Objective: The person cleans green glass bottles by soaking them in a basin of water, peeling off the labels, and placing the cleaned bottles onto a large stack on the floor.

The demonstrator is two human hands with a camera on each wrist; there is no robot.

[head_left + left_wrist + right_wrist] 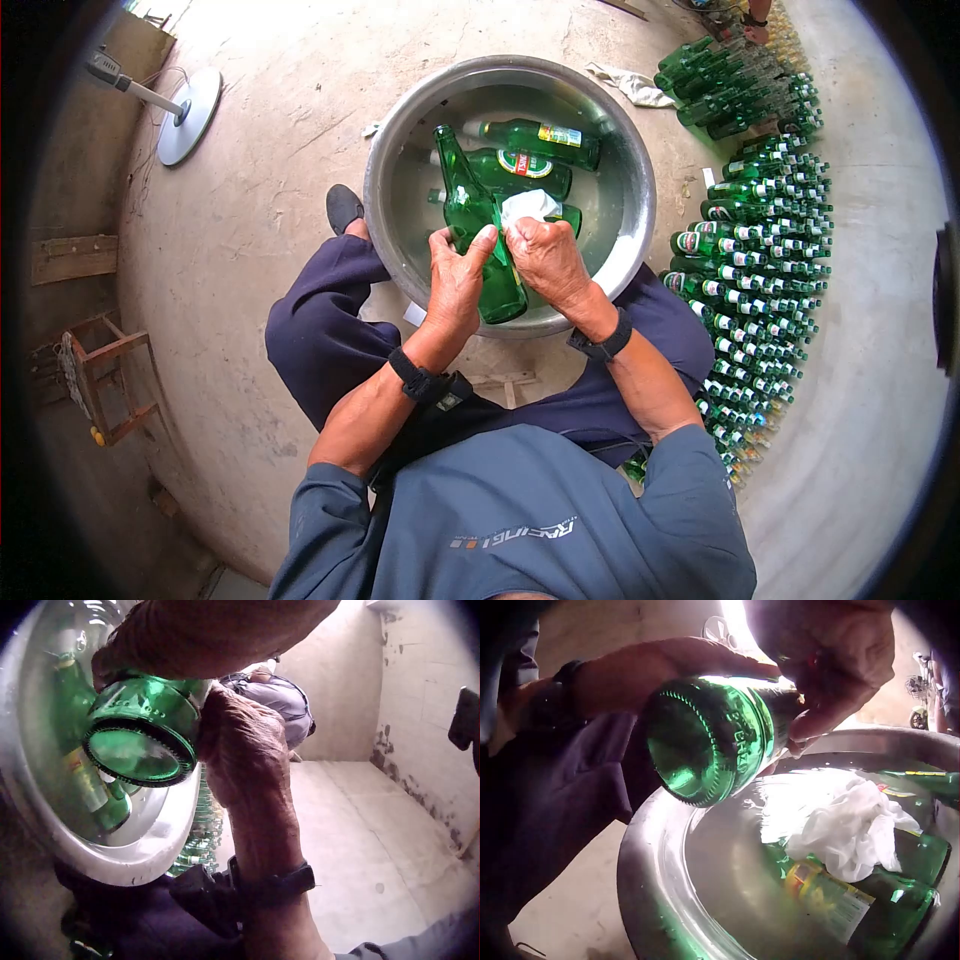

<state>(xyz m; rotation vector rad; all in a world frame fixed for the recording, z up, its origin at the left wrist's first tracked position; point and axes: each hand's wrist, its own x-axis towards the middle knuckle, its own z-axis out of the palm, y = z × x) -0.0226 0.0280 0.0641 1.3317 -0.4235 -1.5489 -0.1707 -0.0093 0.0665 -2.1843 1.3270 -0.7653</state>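
Head view: your 2 hands meet over the near part of the metal basin (640,200), with the green bottle (503,298) between them.
Bottle in hand: raised above the water, tilted, base towards you and neck pointing away. Your work on it looks under way; whether its hidden side is done, you cannot tell.
Basin bottles (520,130): at least 3 lie in the water, seemingly left to handle; 1 shows a red-and-white label (524,165), another a yellow one.
Floor bottles (740,212): many stand in rows to your right; whether they are finished, you cannot tell.
Left hand (457,280): your fingers wrap round the bottle's side, thumb stretched along the glass, forearm reaching forward.
Right hand (550,262): your fingers curl in and pinch at the opposite side, wrist angled inward.
White cloth (530,205): crumpled over basin bottles, just beyond your right fingers.
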